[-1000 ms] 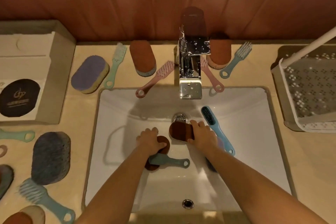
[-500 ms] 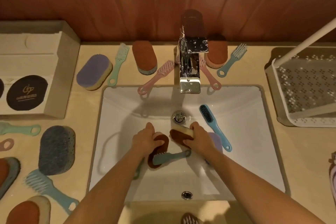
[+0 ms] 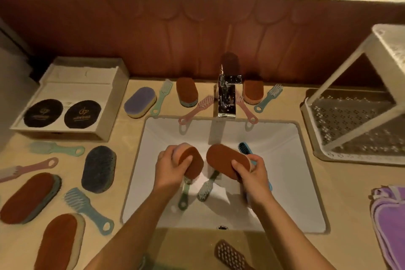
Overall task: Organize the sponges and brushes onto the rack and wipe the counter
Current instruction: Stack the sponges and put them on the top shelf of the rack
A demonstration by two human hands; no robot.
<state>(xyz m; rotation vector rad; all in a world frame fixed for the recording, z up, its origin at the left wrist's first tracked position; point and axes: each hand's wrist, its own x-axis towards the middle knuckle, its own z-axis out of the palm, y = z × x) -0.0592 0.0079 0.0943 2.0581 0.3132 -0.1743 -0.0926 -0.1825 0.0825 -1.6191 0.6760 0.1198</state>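
Brown on top, the smaller sponge [image 3: 192, 164] sits in the left hand [image 3: 173, 171], whose fingers curl round it. The right hand [image 3: 252, 173] grips the longer sponge [image 3: 225, 158] by its end. Both sponges are up over the white sink [image 3: 285, 160]. The rack [image 3: 350, 120] stands on the counter [image 3: 341, 182] at the right. A box [image 3: 72, 94] at the left has two round black labels [image 3: 82, 114] with gold writing too small to read.
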